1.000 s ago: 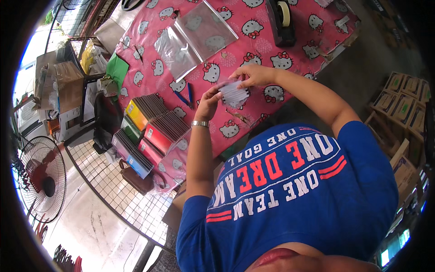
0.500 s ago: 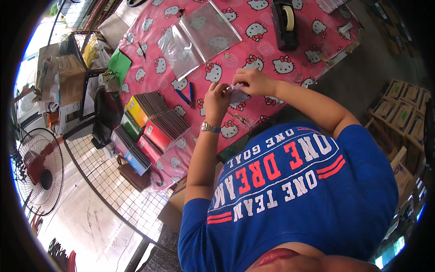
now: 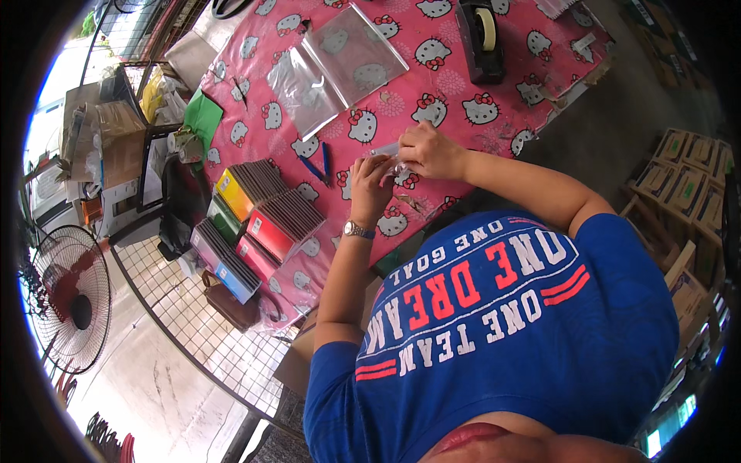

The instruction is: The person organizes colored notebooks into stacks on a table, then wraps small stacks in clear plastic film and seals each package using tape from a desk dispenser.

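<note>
Near the front edge of the pink-covered table, just above the blue shirt, both hands meet over a small clear packet. The left hand has its fingers bent and nearly closed on the packet's near left side; the right hand curls over the other side, fingertips tucked down in a pinch. A second ago the packet's pale, ridged face lay in plain sight; now the knuckles cover most of it and only a shiny strip sticks out, so the handling seems to have moved to its rim. The left wrist has rolled too, bringing the watch dial up. What the fingertips do exactly is hard to make out. A blue-handled tool lies near the left hand, and clear plastic sleeves lie beyond it.
</note>
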A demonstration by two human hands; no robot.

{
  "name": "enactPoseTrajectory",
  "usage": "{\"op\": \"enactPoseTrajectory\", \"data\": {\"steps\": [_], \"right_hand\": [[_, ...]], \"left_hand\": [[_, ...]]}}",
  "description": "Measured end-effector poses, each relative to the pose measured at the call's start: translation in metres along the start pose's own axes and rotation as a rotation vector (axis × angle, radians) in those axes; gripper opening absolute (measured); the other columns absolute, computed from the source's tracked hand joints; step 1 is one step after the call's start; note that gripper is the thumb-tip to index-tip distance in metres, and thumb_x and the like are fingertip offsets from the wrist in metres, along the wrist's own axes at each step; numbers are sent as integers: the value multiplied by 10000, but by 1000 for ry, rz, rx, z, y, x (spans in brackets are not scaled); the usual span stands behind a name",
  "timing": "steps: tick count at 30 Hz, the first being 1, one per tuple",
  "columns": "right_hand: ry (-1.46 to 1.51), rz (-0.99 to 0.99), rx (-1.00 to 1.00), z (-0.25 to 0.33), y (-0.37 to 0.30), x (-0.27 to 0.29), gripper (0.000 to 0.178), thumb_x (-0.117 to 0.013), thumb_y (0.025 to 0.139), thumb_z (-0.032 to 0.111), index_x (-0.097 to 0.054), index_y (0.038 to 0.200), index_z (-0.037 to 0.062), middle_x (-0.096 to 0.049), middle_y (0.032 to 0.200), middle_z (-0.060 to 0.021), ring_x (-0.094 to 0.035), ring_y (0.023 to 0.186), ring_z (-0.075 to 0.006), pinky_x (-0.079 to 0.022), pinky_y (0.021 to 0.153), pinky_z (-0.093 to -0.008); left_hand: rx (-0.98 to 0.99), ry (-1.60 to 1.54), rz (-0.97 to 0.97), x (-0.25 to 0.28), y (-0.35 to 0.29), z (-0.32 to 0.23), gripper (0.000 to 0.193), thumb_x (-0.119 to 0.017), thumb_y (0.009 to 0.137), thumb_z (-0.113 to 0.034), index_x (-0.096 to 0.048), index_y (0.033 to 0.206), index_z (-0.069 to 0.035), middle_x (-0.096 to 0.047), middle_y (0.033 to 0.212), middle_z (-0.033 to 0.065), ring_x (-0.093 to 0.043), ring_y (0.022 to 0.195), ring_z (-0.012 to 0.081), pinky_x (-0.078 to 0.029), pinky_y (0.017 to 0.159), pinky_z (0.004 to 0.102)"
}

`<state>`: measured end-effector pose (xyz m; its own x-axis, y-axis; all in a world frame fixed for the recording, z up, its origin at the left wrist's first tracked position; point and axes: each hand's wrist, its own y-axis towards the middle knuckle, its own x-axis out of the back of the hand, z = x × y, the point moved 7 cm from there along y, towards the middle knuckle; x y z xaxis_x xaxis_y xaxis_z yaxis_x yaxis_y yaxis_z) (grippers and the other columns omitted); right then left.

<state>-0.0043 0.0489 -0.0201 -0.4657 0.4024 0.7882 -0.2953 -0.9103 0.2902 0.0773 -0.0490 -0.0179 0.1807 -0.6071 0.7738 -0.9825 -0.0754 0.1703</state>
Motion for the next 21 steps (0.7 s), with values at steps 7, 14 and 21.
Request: {"op": "enactPoseTrajectory", "data": {"steps": [7, 14, 21], "right_hand": [[-153, -83, -12, 30, 13, 25, 112, -694, 714, 199, -620, 749, 122, -564, 861, -22, -555, 869, -189, -387, 823, -369], [315, -27, 46, 26, 24, 47, 459, -713, 724, 218, -549, 1133, 92, -607, 870, -105, -591, 854, -281, -460, 776, -411], [176, 198, -191, -10, 12, -10, 587, -632, 796, 169, -408, 1337, 123, -644, 891, -172, -617, 815, -364, -471, 789, -437]], "left_hand": [[142, -256, -92, -5, -2, 20, 176, -711, 621, -33, -676, 789, -70, -621, 855, 37, -545, 828, 244, -436, 754, 350], [33, 4, -157, 3, 2, -1, 166, -698, 637, -58, -675, 781, -137, -611, 862, -7, -531, 872, 235, -388, 778, 367], [146, 99, -147, -3, -4, 12, 213, -755, 672, -121, -700, 877, -142, -652, 866, -23, -559, 857, 195, -364, 757, 342]]}}
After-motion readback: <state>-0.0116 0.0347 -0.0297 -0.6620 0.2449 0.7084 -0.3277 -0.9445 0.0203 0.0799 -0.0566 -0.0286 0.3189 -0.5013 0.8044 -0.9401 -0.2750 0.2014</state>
